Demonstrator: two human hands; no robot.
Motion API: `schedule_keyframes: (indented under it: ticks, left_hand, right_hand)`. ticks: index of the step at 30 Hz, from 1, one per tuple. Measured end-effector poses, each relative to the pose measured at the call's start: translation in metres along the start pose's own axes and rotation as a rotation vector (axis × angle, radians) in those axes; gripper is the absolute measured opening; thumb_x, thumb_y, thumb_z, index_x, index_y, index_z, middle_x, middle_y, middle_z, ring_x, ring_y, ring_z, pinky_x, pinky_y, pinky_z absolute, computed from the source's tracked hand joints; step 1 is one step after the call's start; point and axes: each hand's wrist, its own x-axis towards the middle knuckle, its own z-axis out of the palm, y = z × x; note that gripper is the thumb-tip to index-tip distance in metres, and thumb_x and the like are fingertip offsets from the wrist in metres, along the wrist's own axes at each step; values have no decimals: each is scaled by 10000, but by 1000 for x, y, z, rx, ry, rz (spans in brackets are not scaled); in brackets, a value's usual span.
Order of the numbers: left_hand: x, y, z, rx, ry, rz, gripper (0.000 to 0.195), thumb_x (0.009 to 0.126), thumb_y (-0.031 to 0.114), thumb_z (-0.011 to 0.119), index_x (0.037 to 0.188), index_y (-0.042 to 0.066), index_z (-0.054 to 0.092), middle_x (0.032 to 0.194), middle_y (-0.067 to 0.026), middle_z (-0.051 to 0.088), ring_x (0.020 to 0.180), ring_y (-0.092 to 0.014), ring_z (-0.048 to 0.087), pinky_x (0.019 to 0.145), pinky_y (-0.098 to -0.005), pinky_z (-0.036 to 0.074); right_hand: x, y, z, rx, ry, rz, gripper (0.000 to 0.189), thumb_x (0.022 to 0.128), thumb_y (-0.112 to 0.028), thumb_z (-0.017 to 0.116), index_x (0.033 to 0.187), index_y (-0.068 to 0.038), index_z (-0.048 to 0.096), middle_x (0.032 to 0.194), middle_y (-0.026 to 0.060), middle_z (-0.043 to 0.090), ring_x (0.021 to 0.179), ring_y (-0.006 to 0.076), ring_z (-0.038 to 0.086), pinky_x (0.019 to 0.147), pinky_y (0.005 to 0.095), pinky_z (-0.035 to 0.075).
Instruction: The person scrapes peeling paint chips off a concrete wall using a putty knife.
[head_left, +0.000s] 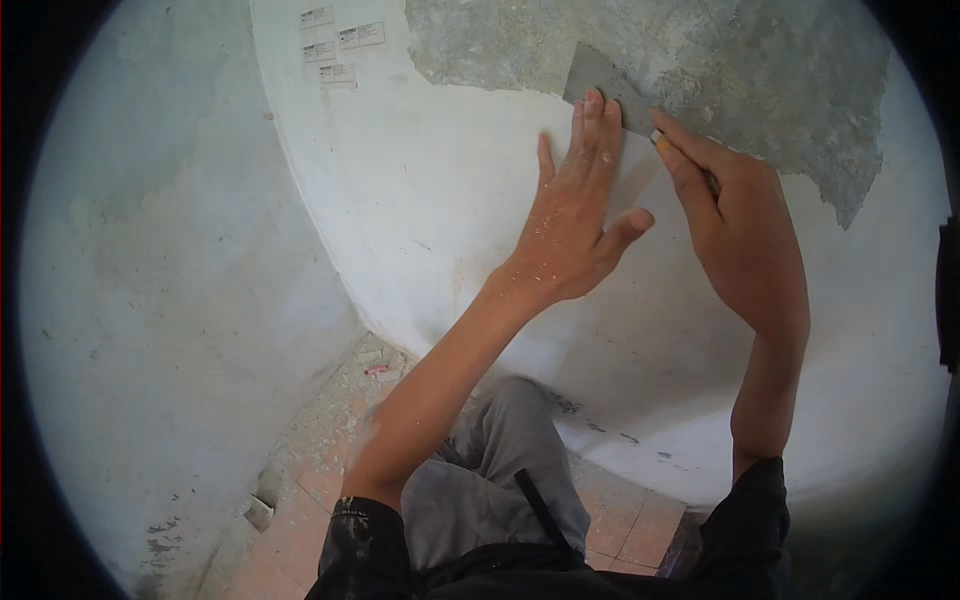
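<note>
My right hand (739, 217) is closed around the handle of a broad metal scraper (609, 84), its blade laid against the wall at the edge between white paint and bare grey plaster. On the lower side of that blade rest the fingertips of my left hand (581, 202), fingers spread and thumb out to the side, with white flakes on its back and wrist. Above and to the right spreads the exposed grey plaster (750, 67), ragged along its border. White painted wall (427, 210) lies below and to the left of it.
Several small printed stickers (337, 75) are on the upper left of the wall. Another wall (172, 300) meets this one at a corner on the left. Paint flakes and debris (330, 420) litter the tiled floor (615, 517), with a small red object (376, 370) in the corner.
</note>
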Motion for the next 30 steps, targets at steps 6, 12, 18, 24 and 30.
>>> schedule_keyframes:
  ticks: [6,12,18,24,30]
  left_hand:
    - [-1,5,2,31,-6,4,898,980,479,511,1574,-14,52,1640,-251,28,1517,-421,63,1171,-648,61]
    - [3,3,0,113,-8,-6,869,978,396,549,1574,-12,67,1639,-251,39,1516,-415,87,1171,-650,73]
    - [7,6,-3,120,-19,12,854,980,372,541,1565,-37,71,1636,-258,42,1513,-423,89,1164,-662,69]
    - [8,-10,1,125,44,-25,835,1013,448,445,1565,-41,52,1632,-268,63,1512,-432,83,1164,-661,57]
    - [4,-7,-2,54,57,-25,826,1036,528,309,1563,-44,30,1631,-268,62,1513,-428,74,1171,-644,43]
  right_hand:
    - [4,5,-16,-23,-37,-7,328,995,-159,529,1241,31,634,720,173,577,625,226,517,630,340,436]
    - [7,8,-13,-71,5,-57,312,985,-160,521,1178,44,657,775,259,623,631,334,607,657,381,477]
    - [16,10,-25,-139,-61,-6,332,1007,-183,543,1265,1,639,782,156,669,640,145,535,660,318,456]
    - [27,18,8,-136,37,-170,243,963,-146,508,927,44,655,769,265,609,711,421,610,685,454,469]
    - [27,8,15,-120,-6,-128,246,963,-148,487,899,29,645,794,258,641,796,476,610,775,523,480]
